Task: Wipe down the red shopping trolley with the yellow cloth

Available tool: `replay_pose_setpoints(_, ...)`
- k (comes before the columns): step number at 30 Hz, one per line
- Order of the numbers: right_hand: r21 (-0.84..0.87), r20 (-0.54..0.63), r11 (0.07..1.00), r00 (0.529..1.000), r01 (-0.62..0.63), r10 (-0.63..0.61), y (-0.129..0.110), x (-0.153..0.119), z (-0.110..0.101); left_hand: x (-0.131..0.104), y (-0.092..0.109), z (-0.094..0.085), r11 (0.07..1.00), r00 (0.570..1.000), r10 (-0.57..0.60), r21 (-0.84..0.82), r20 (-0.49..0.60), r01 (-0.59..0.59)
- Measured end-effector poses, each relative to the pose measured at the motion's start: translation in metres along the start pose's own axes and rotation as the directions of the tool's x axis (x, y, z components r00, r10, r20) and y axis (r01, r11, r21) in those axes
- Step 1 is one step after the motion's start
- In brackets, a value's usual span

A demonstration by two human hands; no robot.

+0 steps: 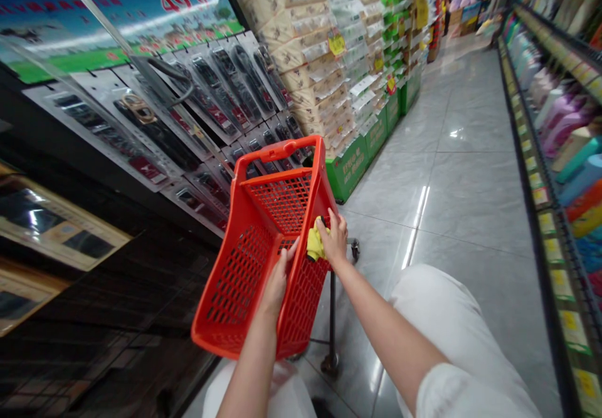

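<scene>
A red plastic shopping cart (pixel 235 280) on a dark wheeled frame stands right in front of me, with nothing to be seen in its basket. My left hand (pixel 276 280) is closed on the top edge of the basket's near side wall, fingers on the inner side. Against the outer face of that same wall, my right hand (pixel 335 242) presses a crumpled yellow cloth (pixel 315 240) with dark edges. Part of the cloth is hidden under the right hand's fingers.
To the left, packaged belts (pixel 214 92) hang on a rack below a price banner (pixel 141 23). Stacked tissue packs (pixel 310 54) stand on a green base (pixel 350 170) beyond the cart. Shelves of bottles (pixel 559 111) line the right side of the grey tiled floor (pixel 475 205).
</scene>
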State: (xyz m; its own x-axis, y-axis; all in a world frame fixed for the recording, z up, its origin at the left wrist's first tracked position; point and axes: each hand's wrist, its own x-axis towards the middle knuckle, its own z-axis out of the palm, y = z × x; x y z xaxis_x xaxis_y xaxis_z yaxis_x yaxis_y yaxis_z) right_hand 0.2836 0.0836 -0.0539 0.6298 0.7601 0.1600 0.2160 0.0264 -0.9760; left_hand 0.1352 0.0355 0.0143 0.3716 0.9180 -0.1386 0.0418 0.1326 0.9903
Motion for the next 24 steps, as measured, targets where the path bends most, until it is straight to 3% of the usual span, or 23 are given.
replay_pose_setpoints(2, 0.139, 0.015, 0.99, 0.999, 0.03, -0.032, 0.003, -0.014, 0.005, 0.002, -0.001, 0.0, 0.998, 1.0, -0.014, -0.066, 0.004, 0.014)
replay_pose_setpoints(5, 0.317, -0.02, 0.944, 0.995, 0.095, -0.094, 0.009, -0.058, 0.011, 0.006, -0.004, 0.0, 0.989, 1.0, -0.027, -0.146, -0.004, 0.027)
replay_pose_setpoints(8, 0.306, -0.039, 0.94, 0.989, 0.149, -0.144, 0.018, -0.106, 0.016, 0.007, -0.006, -0.001, 0.986, 0.999, -0.015, -0.168, -0.033, 0.009)
replay_pose_setpoints(10, 0.296, -0.036, 0.946, 0.991, 0.132, -0.127, 0.025, -0.116, 0.017, 0.006, -0.005, 0.001, 0.987, 0.999, -0.006, -0.162, -0.039, 0.0)
replay_pose_setpoints(12, 0.311, -0.065, 0.948, 0.996, 0.076, -0.058, 0.032, -0.102, 0.014, 0.003, -0.003, 0.003, 0.989, 0.999, -0.009, -0.148, -0.035, 0.004)
replay_pose_setpoints(14, 0.263, -0.129, 0.964, 0.99, -0.023, 0.058, 0.039, -0.067, 0.007, 0.0, 0.0, 0.005, 0.992, 0.999, -0.019, -0.124, -0.032, 0.015)
replay_pose_setpoints(16, 0.1, -0.188, 0.981, 0.964, -0.169, 0.186, 0.045, -0.027, -0.003, -0.002, 0.003, 0.007, 0.994, 0.999, -0.032, -0.104, -0.028, 0.029)
replay_pose_setpoints(18, 0.041, -0.176, 0.979, 0.963, -0.199, 0.203, 0.048, 0.002, -0.008, -0.002, 0.004, 0.008, 0.994, 0.999, -0.04, -0.101, -0.018, 0.038)
replay_pose_setpoints(20, 0.02, -0.107, 0.988, 0.982, -0.153, 0.154, 0.049, 0.012, -0.005, -0.001, 0.005, 0.009, 0.992, 0.999, -0.044, -0.118, -0.011, 0.042)
replay_pose_setpoints(24, -0.007, -0.041, 1.0, 0.999, -0.008, 0.008, 0.046, -0.01, 0.019, 0.001, 0.005, 0.01, 0.987, 0.999, -0.051, -0.156, -0.009, 0.049)
